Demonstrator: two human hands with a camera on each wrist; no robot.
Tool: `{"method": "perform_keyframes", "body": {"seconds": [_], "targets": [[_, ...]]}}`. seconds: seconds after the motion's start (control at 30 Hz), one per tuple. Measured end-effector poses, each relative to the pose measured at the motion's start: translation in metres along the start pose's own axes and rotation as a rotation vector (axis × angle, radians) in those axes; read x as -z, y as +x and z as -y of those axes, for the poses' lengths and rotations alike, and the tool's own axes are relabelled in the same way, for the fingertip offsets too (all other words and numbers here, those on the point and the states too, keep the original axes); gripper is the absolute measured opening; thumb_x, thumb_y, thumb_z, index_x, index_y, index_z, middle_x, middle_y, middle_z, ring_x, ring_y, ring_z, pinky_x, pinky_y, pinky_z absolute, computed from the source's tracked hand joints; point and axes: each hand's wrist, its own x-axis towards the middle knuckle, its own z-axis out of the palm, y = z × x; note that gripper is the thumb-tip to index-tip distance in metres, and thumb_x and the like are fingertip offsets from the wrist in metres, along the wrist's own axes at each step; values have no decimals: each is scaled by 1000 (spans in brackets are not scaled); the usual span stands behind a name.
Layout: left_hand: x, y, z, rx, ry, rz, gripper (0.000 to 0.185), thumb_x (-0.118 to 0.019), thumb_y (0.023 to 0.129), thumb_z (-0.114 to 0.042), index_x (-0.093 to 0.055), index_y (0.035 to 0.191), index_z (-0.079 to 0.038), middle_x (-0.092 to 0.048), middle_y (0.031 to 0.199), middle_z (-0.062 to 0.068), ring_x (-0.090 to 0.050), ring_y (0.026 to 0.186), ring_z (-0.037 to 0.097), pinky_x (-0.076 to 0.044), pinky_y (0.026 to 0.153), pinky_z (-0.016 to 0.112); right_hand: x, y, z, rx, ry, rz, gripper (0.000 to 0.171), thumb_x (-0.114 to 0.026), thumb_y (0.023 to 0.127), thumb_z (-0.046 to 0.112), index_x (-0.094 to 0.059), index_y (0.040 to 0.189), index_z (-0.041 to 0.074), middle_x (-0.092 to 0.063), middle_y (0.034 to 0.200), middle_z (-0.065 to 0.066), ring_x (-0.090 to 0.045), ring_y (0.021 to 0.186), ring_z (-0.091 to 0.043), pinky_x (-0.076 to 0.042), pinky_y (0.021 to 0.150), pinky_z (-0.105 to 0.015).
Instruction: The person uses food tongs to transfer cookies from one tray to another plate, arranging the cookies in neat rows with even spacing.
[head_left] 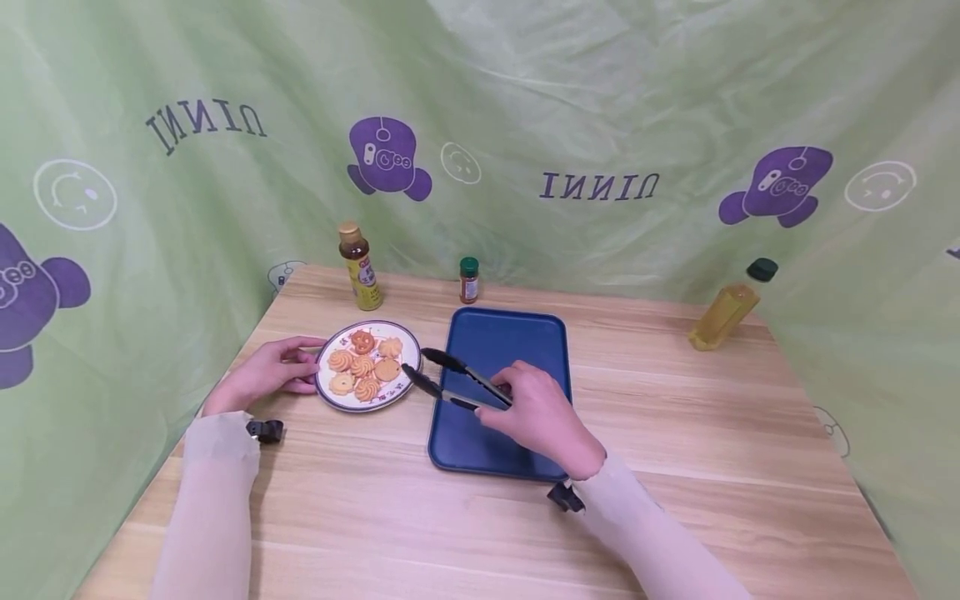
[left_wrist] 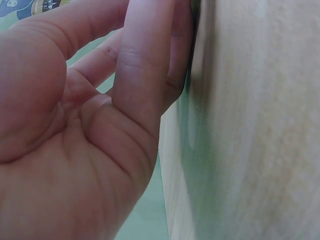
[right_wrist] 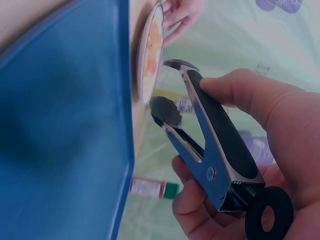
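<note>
A white plate (head_left: pixel 347 398) with a dark rim holds several piped cookies (head_left: pixel 363 367). At its left edge, my left hand (head_left: pixel 273 372) holds the rim; the left wrist view shows the bent fingers close to the table, with the plate hardly visible. My right hand (head_left: pixel 536 408) grips metal tongs (head_left: pixel 472 387) with black tips above a blue tray (head_left: pixel 480 446). Spread apart, the tong tips reach the plate's right rim with nothing between them. In the right wrist view, the thumb presses one tong arm (right_wrist: pixel 222 130) while the fingers curl by the other.
Behind the plate stands a sauce bottle (head_left: pixel 362 271) with a tan cap. A small green-capped spice jar (head_left: pixel 468 282) is behind the tray. At the back right is an oil bottle (head_left: pixel 722 318). A green printed curtain (head_left: pixel 480 100) encloses the wooden table (head_left: pixel 690 433).
</note>
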Motion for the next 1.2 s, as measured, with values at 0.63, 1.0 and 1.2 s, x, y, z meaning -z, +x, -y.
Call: {"method": "perform_keyframes", "body": {"seconds": [0.63,1.0,1.2], "targets": [[2,0,2,-15,30,7,63,-59,116,-6,-33,173,3,-57,140,28,-78,99,12,-75,92,32,43,-39,-102,-274,34,-263,47,-86,94,35,-79,125,1,-74,109,-15,-67,95,-29,-52,80,-33],[4,3,5,-12,29,10,65,-60,115,-7,-32,173,4,-58,137,26,-78,98,13,-75,91,34,65,-67,-148,-420,-7,-298,53,-83,96,38,-77,131,-2,-73,116,-22,-67,100,-35,-54,81,-38],[3,3,5,-16,42,15,65,-60,116,-8,-31,173,4,-57,141,30,-78,100,13,-75,92,33,71,-81,-167,-469,-17,-322,59,-84,96,36,-72,134,-8,-73,122,-32,-70,105,-45,-59,85,-53]]}}
